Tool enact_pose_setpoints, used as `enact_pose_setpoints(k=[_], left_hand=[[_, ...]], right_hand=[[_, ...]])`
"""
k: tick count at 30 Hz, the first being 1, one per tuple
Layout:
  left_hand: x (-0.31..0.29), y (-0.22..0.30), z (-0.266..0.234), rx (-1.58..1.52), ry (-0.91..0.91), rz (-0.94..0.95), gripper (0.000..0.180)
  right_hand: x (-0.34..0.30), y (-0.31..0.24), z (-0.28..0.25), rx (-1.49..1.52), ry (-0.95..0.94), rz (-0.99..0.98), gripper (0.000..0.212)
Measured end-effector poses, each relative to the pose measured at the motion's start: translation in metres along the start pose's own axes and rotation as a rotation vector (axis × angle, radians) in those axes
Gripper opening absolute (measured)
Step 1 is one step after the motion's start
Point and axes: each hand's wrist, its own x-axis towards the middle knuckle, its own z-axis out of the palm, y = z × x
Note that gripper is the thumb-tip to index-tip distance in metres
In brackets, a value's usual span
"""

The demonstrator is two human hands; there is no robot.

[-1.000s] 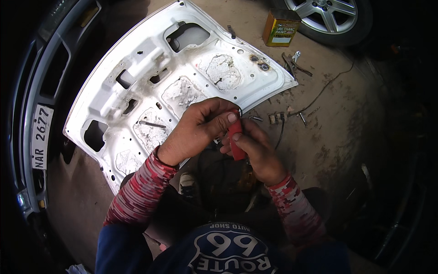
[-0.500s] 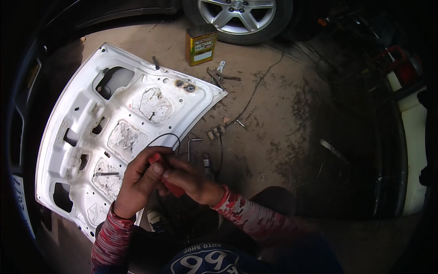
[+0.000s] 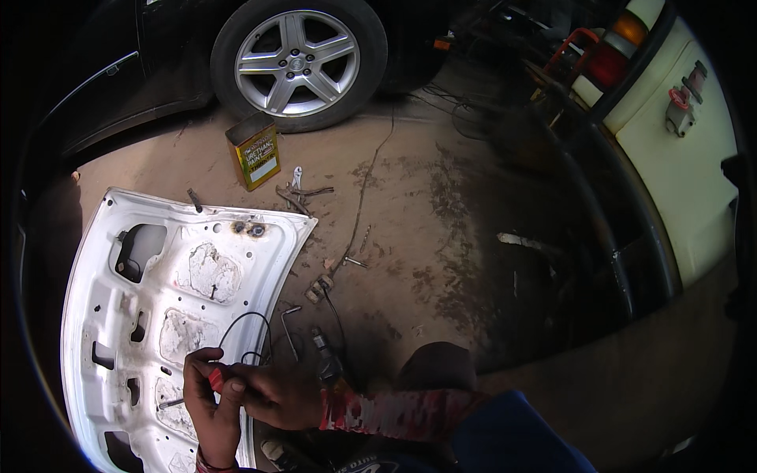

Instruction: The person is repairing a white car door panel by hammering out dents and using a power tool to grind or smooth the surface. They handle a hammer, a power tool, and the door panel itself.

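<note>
My left hand (image 3: 211, 414) is closed around a red object (image 3: 218, 379), its thumb pressed against it. Closed against the same object from the other side is my right hand (image 3: 277, 396), with the fingers of both hands nearly touching. Most of the object is hidden, so its kind cannot be told. Both hands are above the lower right edge of a white car body panel (image 3: 177, 229) with cut-out openings. A thin black cord (image 3: 251, 314) loops up just beyond my fingers. Right of the hands lies a power tool with a metal chuck (image 3: 322, 340).
An L-shaped wrench (image 3: 289, 325), a socket block (image 3: 318, 288) on a cord, and locking pliers (image 3: 297, 176) lie on the ground. A thinner can (image 3: 254, 154) stands before a car wheel (image 3: 296, 63). At right is a pale vehicle panel (image 3: 670, 150) with a dark bumper.
My view has swung up and to the right, so the panel and hands appear lower and further left. Both hands still hold the red object, now less of it showing.
</note>
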Motion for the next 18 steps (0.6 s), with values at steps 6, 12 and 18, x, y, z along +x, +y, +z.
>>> enact_pose_setpoints(k=[6,12,18], left_hand=[[0.001,0.015,-0.006,-0.039,-0.217,0.007,0.046],[0.012,0.013,-0.004,-0.282,-0.319,0.050,0.049],[0.015,0.002,-0.004,-0.050,-0.131,0.047,0.044]], right_hand=[[0.001,0.011,0.013,0.189,0.051,0.034,0.043],[-0.002,0.015,0.013,0.494,-0.025,0.264,0.048],[0.007,0.022,0.005,0.568,0.039,0.342,0.041]])
